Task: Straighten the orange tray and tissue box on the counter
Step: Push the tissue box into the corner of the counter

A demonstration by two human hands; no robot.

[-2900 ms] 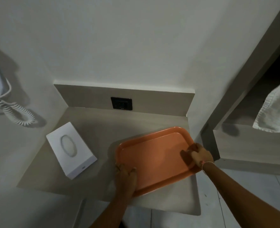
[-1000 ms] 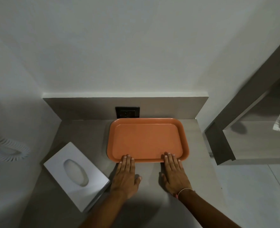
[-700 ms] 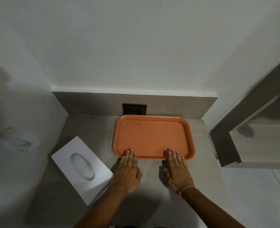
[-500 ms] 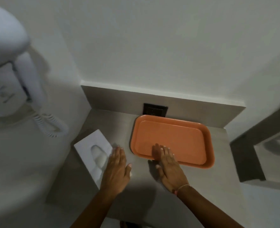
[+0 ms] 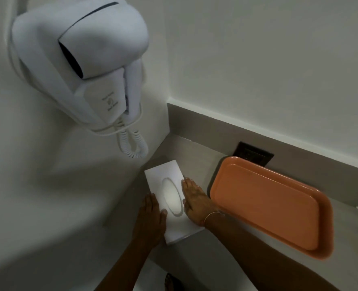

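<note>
Currently, I read the head view as follows.
Left hand (image 5: 150,219): flat, fingers extended, pressed against the left long side of the tissue box (image 5: 172,204); nothing gripped.
Right hand (image 5: 196,201): flat, fingers extended, against the box's right side.
Tissue box: on the counter (image 5: 197,158), near the left wall.
Orange tray (image 5: 268,204): right of the box, apart, against the far backsplash.
Hair dryer (image 5: 83,64) label: unreadable.
</note>
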